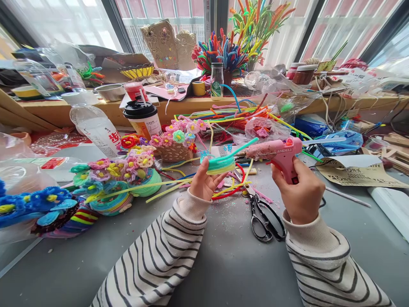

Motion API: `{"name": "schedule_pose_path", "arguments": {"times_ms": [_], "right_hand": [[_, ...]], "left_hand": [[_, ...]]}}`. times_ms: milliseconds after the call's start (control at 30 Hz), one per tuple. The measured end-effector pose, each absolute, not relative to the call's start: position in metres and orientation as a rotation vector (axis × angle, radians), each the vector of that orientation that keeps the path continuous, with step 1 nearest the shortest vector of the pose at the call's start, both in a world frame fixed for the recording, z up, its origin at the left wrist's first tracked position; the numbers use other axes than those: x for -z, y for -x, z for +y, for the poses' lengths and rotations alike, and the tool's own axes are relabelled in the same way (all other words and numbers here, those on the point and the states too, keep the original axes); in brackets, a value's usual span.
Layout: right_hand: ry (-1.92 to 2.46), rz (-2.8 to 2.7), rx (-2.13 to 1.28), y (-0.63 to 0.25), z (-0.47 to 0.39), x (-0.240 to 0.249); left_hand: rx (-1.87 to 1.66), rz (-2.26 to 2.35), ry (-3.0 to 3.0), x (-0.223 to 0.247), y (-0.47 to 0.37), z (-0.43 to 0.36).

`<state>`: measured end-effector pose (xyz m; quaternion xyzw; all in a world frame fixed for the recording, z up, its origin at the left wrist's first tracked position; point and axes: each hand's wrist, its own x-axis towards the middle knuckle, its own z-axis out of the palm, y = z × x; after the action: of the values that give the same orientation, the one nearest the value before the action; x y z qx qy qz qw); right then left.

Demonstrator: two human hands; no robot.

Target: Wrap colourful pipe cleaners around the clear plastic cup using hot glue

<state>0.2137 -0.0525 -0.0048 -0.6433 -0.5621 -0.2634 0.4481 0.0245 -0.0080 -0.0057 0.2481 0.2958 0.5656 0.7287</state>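
Observation:
In my left hand (204,181) is a small clear plastic cup (223,151) with yellow and green pipe cleaner wound round its lower part. A loose turquoise pipe cleaner end (244,147) sticks out from it to the upper right. My right hand (302,192) grips a pink hot glue gun (284,155) by its handle, with a white glue stick (330,140) poking out of the back. Its nozzle points left toward the cup; whether they touch I cannot tell. Black-handled scissors (265,217) lie on the table between my wrists.
Pipe-cleaner flower pots (147,183) stand at left, beside a plastic bottle (96,128) and a lidded paper cup (142,119). Bundled pipe cleaners (220,115) lie behind my hands. A printed brown paper bag (358,172) is at right. Clutter fills the windowsill (182,108).

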Motion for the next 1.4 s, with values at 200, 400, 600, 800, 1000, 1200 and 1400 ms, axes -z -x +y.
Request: {"name": "schedule_pose_path", "arguments": {"times_ms": [200,400,600,800,1000,1200,1400], "right_hand": [[1.587,-1.388,0.640,-0.2143,-0.0531,0.0051],[1.595,-1.383,0.630,-0.2150,-0.0523,0.0053],[1.616,-1.371,0.603,-0.2145,-0.0530,0.0038],[1.623,-1.378,0.606,-0.2147,-0.0526,0.0039],[1.624,-1.372,0.620,-0.2155,-0.0520,0.0047],[1.632,-1.364,0.606,-0.2160,-0.0515,0.0055],[1.641,-1.366,0.600,-0.2158,-0.0520,0.0047]], "left_hand": [[-1.241,0.637,-0.553,0.0057,-0.0240,-0.0090],[-1.233,0.635,-0.566,0.0053,-0.0236,-0.0096],[-1.223,0.626,-0.569,0.0065,-0.0229,-0.0090],[-1.222,0.617,-0.577,0.0053,-0.0231,-0.0100],[-1.221,0.603,-0.582,0.0051,-0.0229,-0.0105],[-1.222,0.608,-0.590,0.0052,-0.0227,-0.0104],[-1.171,0.579,-0.612,0.0049,-0.0191,-0.0127]]}}
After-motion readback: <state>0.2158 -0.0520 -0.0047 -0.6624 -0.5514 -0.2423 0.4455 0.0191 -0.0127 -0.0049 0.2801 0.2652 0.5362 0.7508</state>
